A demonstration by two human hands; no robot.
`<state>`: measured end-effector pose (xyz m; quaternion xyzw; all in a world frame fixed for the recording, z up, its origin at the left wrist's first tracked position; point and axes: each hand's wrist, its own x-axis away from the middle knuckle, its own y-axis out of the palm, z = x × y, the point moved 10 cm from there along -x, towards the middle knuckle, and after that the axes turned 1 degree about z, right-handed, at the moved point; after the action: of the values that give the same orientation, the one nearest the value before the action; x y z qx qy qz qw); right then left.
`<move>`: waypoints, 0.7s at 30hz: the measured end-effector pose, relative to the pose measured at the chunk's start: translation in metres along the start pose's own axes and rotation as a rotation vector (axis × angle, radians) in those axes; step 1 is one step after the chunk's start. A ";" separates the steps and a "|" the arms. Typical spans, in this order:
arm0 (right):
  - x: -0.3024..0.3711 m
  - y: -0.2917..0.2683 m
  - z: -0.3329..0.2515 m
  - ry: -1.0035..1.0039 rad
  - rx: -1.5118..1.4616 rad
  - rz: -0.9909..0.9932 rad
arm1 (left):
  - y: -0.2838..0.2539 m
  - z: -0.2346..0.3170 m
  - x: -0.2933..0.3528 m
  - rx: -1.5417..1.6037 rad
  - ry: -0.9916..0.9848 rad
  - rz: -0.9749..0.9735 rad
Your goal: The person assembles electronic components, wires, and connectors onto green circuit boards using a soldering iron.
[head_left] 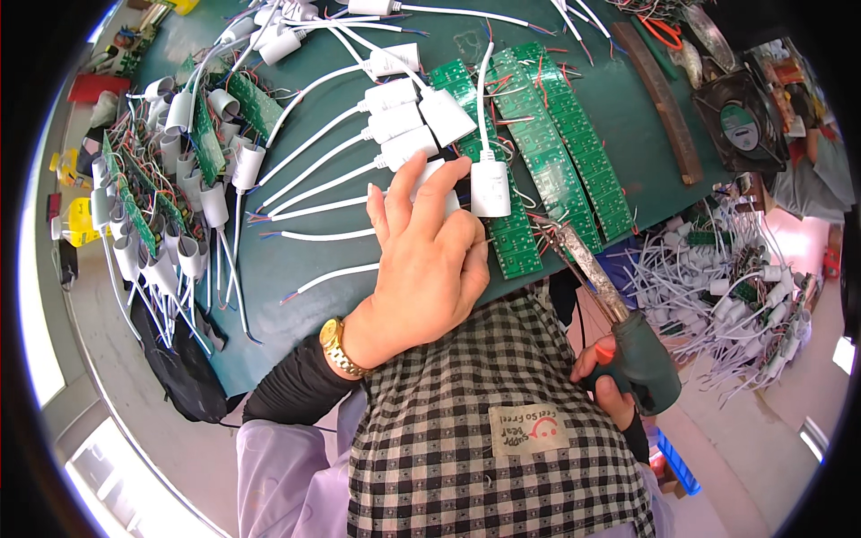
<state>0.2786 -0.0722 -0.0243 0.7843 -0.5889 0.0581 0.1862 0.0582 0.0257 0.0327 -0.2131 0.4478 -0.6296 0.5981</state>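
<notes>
My left hand reaches over a row of white cylindrical plastic housings with white cables. Its fingers are spread and bent across one housing, partly hiding it. I cannot see a firm grip. At the lower right, my right hand is closed round the handle of a green pistol-shaped soldering gun. The gun's long metal barrel points up left, and its tip is near thin wires by the green circuit board strips. One housing lies across a board strip, its cable pointing away from me.
Boards wired to white housings are heaped at the left. A brown bar and a black fan stand at the right of the green tabletop. A tangled pile of cabled housings sits below the right edge.
</notes>
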 end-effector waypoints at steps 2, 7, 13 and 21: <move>0.000 0.002 0.000 0.032 -0.002 -0.004 | 0.001 0.001 -0.001 -0.020 -0.001 -0.026; 0.000 0.001 0.002 0.080 -0.005 0.021 | 0.008 0.009 0.000 -0.135 0.032 -0.066; -0.007 0.005 -0.007 0.104 0.087 0.003 | 0.010 0.011 -0.001 -0.196 0.040 -0.069; -0.013 0.006 -0.004 0.056 0.169 -0.051 | 0.013 0.011 -0.001 -0.230 0.029 -0.085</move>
<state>0.2697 -0.0605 -0.0227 0.8100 -0.5564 0.1248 0.1370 0.0743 0.0249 0.0274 -0.2898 0.5162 -0.6020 0.5358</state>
